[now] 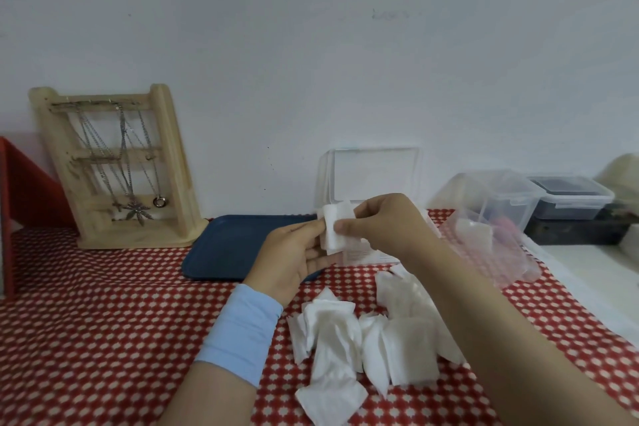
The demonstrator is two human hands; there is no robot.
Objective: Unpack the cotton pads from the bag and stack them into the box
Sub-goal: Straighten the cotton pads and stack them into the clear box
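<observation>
Head-worn camera looks forward and down, close over the table point(103, 339).

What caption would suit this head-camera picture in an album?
The left hand and right hand hold cotton pads; a loose pile lies on the checked cloth, the open box behind.

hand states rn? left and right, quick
Left hand: holding a small stack of cotton pads.
Right hand: pinching the same stack.
</observation>
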